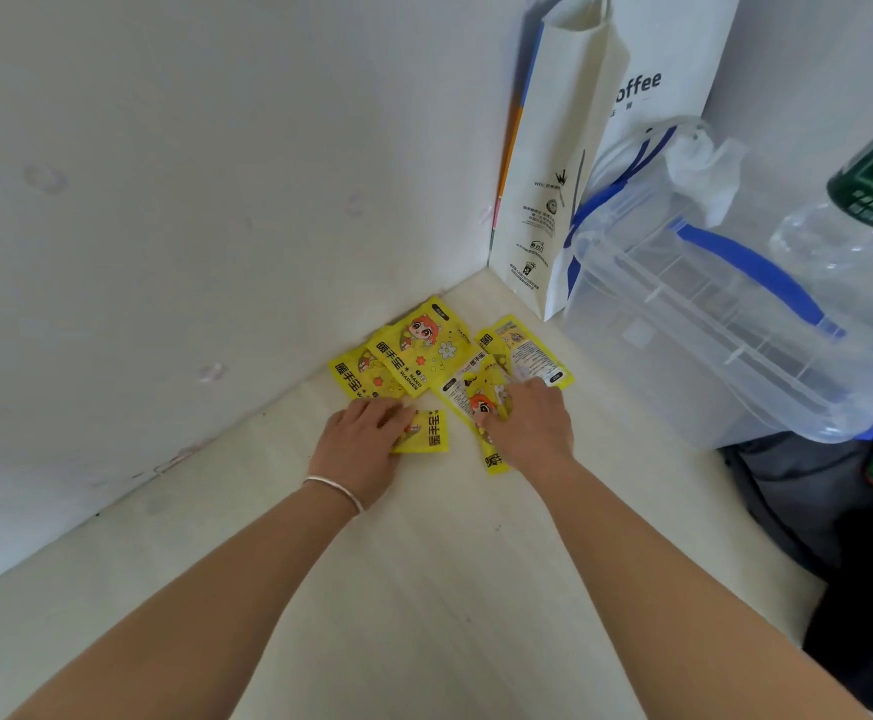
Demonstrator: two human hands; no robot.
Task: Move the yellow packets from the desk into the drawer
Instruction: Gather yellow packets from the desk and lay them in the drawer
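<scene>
Found the yellow packets [426,356] heaped in the back corner of the desk [424,589], overlapping in places, pushed right up against the white wall [164,200] on the left. Had the left hand [367,444] lying flat, with straight fingers pressing on one small packet [430,433] nearest the front. Had the right hand [528,428] down on the right part of the heap with fingers bent over a packet; honestly couldn't tell if gripping or just pressing. Noticed a white paper bag [569,174] standing in the corner just behind the heap, and a clear plastic box [710,330] with a blue handle right beside it, crowding the packets from the right. Saw a bottle [871,200] with a green label over the box, plus some dark fabric [798,501] at the desk's right edge. Had lots of bare desktop toward the front, between the forearms.
</scene>
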